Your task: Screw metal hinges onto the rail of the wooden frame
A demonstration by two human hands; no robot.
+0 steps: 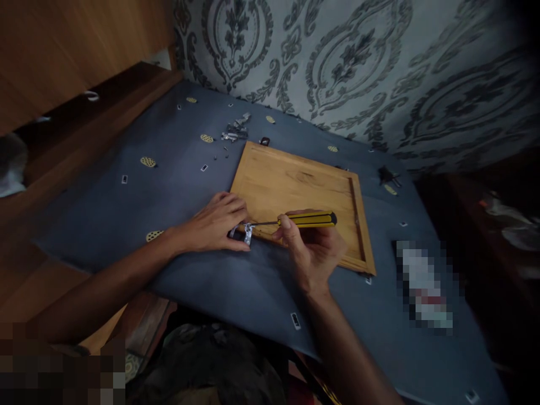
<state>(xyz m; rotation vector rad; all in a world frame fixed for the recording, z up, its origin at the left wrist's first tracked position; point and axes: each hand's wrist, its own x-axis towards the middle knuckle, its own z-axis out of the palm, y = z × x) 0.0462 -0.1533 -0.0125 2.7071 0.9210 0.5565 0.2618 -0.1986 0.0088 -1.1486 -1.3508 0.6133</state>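
A light wooden panel with a raised frame (295, 185) lies flat on a blue patterned cloth (169, 163). At its near left corner sits a small metal hinge (247, 232). My left hand (215, 225) is closed round that hinge, pinching it against the panel's edge. My right hand (310, 244) grips a yellow and black screwdriver (306, 219), held nearly level, with its thin shaft pointing left and its tip at the hinge.
A heap of small metal fittings and screws (235, 130) lies on the cloth beyond the panel's far left corner. A dark small object (387, 175) rests at the right. Patterned wallpaper (337, 62) rises behind. A wooden bed frame edge (84, 118) runs along the left.
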